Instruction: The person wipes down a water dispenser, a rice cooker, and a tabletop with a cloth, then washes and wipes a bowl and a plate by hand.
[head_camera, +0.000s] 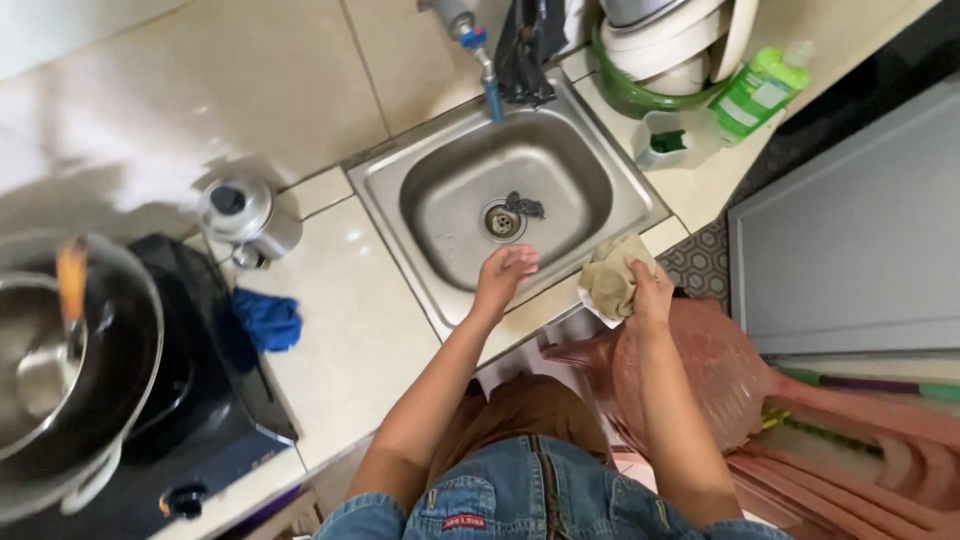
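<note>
Right fingers: clenched around a crumpled beige cloth (610, 283), held by the right hand (648, 293) just past the front right corner of the sink (400, 175), over the tabletop (345, 330) edge.
Left fingers: loosely curled, grasping nothing; the left hand (505, 272) hangs over the sink's front rim, near the drain (500, 221).
Cloth: bunched in the fist, its loose end hanging toward the sink's rim.
In the sink: a dark scrubber (524, 206) lying just beside the drain, under the tap (486, 68).
Back right corner of the tabletop: a green soap bottle (756, 92), a small clear tub (668, 140), stacked dishes (672, 45).
Left of the sink: a small lidded pot (243, 215), a blue rag (268, 320), a stove (215, 400) with a large pan (120, 370).
Risk: the cloth sits past the tabletop edge, so a slack grip would likely drop it to the floor; the scrubber beside the drain could block draining.
</note>
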